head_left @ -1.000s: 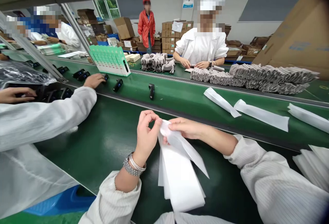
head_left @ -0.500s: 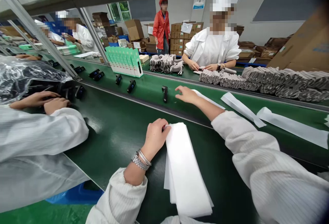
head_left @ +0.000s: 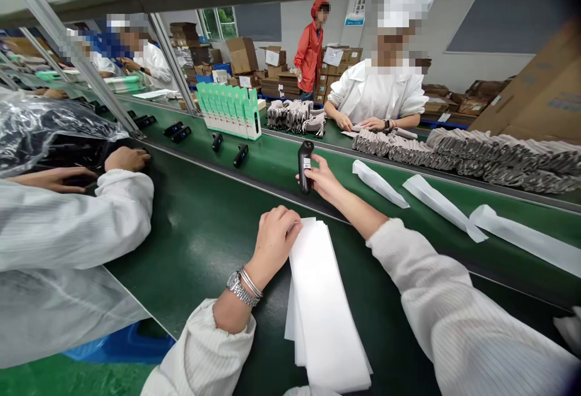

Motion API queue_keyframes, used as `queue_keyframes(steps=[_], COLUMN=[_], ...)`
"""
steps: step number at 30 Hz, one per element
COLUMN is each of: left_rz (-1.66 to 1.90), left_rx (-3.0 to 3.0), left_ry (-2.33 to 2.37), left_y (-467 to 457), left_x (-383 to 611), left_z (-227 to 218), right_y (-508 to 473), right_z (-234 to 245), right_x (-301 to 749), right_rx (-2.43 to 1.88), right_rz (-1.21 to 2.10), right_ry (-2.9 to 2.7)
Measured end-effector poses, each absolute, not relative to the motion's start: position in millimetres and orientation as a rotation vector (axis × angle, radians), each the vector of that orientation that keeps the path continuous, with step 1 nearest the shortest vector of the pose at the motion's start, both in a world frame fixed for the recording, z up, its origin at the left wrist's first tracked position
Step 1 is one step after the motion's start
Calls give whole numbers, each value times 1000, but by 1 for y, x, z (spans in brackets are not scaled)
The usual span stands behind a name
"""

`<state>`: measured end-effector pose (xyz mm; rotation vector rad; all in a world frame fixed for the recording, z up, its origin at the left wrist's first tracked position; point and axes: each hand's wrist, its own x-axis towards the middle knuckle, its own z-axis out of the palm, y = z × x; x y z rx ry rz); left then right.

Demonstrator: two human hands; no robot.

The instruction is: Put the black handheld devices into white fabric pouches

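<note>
My right hand [head_left: 324,178] holds a black handheld device [head_left: 305,166] with a small white label, lifted upright over the near edge of the green belt. Its fingers and thumb close round the lower half. My left hand [head_left: 276,235] is curled at the top left corner of a fanned stack of thin white sleeves [head_left: 329,311]; the fingertips are partly hidden there. The stack lies on the green worktop in front of me. Further left on the belt are more black devices, such as one [head_left: 241,155] lying alone.
White sleeves [head_left: 380,184] lie along the belt to the right. A row of green-and-white boxes [head_left: 229,111] stands beyond. Bundled grey cables [head_left: 503,154] line the far side, where a co-worker [head_left: 376,93] handles some. A neighbour's sleeved arms [head_left: 72,220] reach in from the left beside clear plastic.
My right hand has closed on the black device and raised it off the belt toward me. The white sleeves on the belt have shifted right. My left hand stays at the stack.
</note>
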<state>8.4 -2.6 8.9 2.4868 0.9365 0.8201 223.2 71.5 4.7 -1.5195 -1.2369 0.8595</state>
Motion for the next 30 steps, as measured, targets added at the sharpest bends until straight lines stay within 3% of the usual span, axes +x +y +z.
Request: queue_keyframes(steps=[4,10,18,23,30], left_rz=[921,1129,1334,1377,1448], left_rx=[2360,2123,1809,1782,1893], left_ry=[900,712,919,912,746], left_y=[-7,-21,-15,-2,-22], left_x=[9,11,8,7,-1], left_z=[12,23,22,12,35], right_y=[7,-36,-62,-18,49], right_z=[21,11,5,36,34], right_x=[212,191,162,208,297], right_rx=[-990,-929,-822,-1090,-1710], right_rz=[1087,1128,1705,1140,-38], right_ry=[-1090,-1205,-1223,-1100,-1675])
